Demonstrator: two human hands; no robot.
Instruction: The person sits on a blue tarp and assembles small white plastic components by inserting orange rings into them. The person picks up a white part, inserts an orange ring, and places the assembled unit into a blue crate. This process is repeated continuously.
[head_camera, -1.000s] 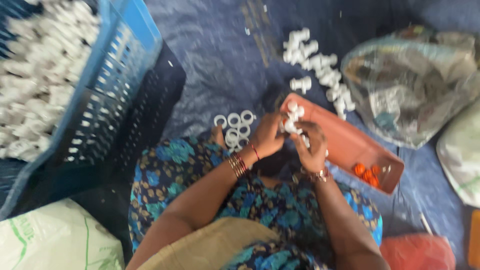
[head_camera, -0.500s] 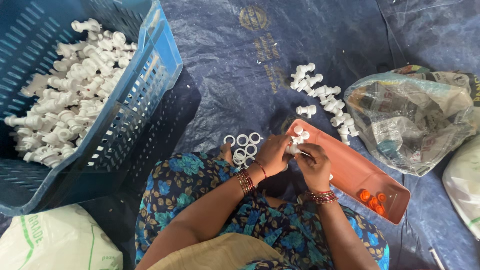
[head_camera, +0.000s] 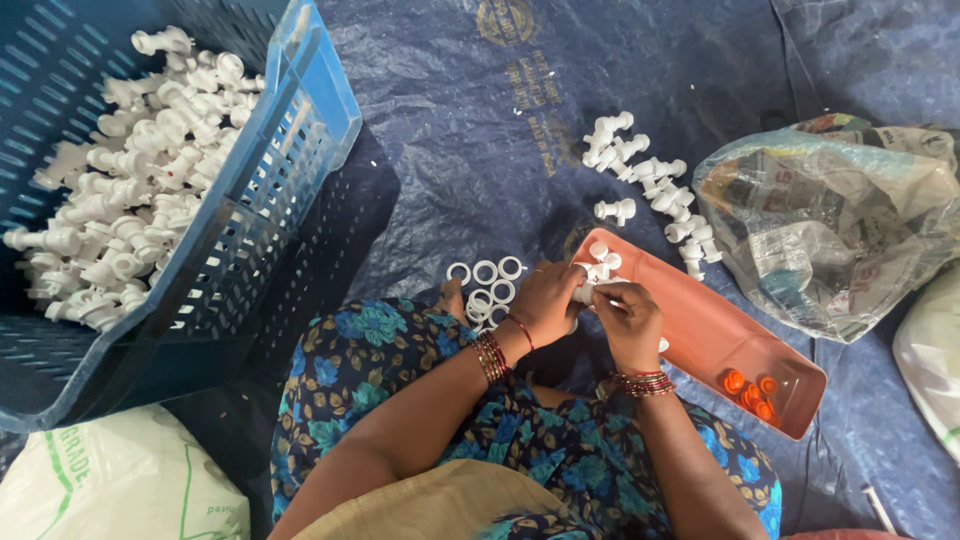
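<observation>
- The left hand and the right hand meet over the near end of a salmon-pink tray, fingers curled together around a small white plastic fitting held between them.
- Both hands are closed on that fitting; it sits between the fingertips, just above the tray's left end and mostly covered by the fingers.
- A few more white fittings lie in the tray just beyond the hands.
- Small orange caps are gathered at the tray's far right end, well apart from the hands.
- White plastic rings lie in a loose cluster on the blue tarpaulin, just left of the left hand.
- A row of assembled white fittings lies on the tarpaulin beyond the tray.
- A blue slotted crate, tilted on its side at the left, holds a large heap of white fittings.
- A clear plastic bag stuffed with crumpled wrapping rests at the right, near the tray.
- A white sack with green print lies at the lower left.
- Bangles circle both wrists, and the lap wears a blue floral fabric.
</observation>
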